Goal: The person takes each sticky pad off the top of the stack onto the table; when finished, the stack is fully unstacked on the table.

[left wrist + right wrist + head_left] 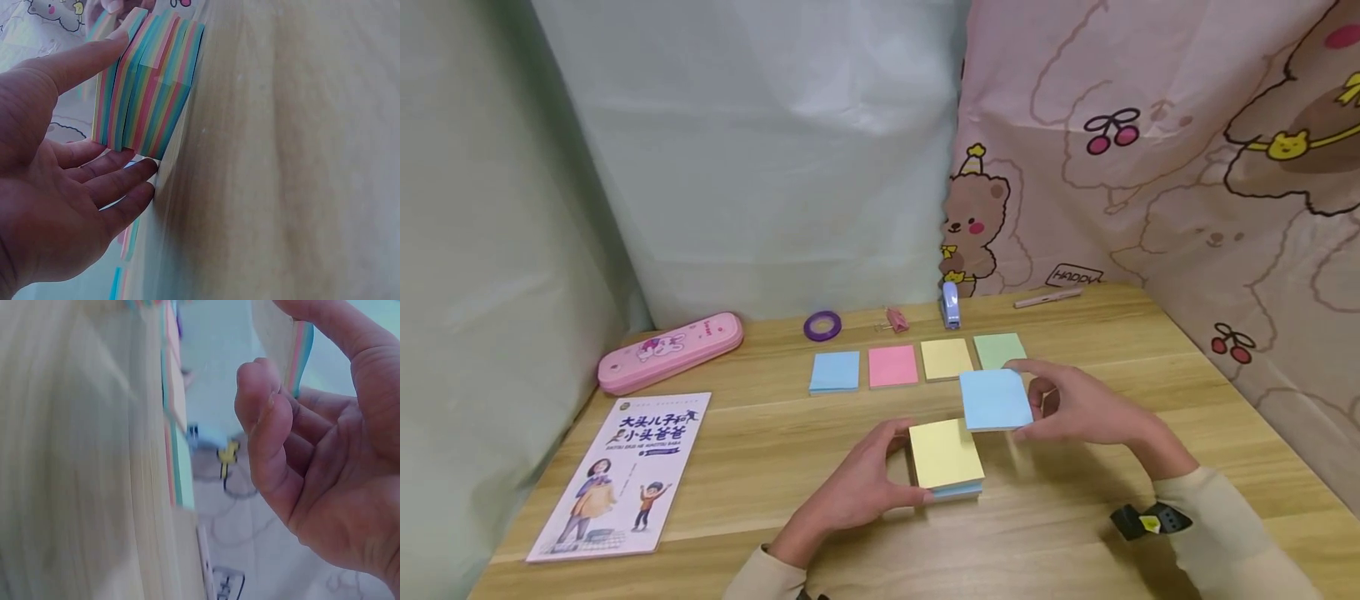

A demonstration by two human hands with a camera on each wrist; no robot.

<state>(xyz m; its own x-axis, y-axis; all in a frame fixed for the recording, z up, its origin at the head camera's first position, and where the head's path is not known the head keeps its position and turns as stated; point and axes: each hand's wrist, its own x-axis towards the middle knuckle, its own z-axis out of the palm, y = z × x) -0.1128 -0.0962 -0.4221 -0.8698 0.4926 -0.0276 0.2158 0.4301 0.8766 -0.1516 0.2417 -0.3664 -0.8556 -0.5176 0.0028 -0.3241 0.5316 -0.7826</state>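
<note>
- Wooden surface [1075,533] fills the head view, and near its middle sits a square multicoloured sticky-note stack with a yellow top sheet [946,457]. The left hand [857,492] rests against the stack's left edge, fingers fairly straight, steadying rather than clenching it. The right hand [1075,408] holds a thin blue sticky-note sheaf [996,400] raised just above and right of the stack, thumb and fingers pinching its right edge.
- Behind the hands lies a row of four separate pads: blue pad [835,371], pink pad [892,366], yellow pad [947,359] and green pad [999,350]. By my judgement the step in hand is carrying a peeled-off blue portion toward that row; the next move would call for setting it squarely on the matching blue pad, well to the left.
- Left wrist view: the left hand [56,187] lies open, thumb along one edge of the striped stack [150,87], fingertips [140,172] touching its corner at the surface.
- Right wrist view: the right hand [319,444] curls its fingers round the sheaf [294,350], only its striped edge showing; the rest is blurred.
</note>
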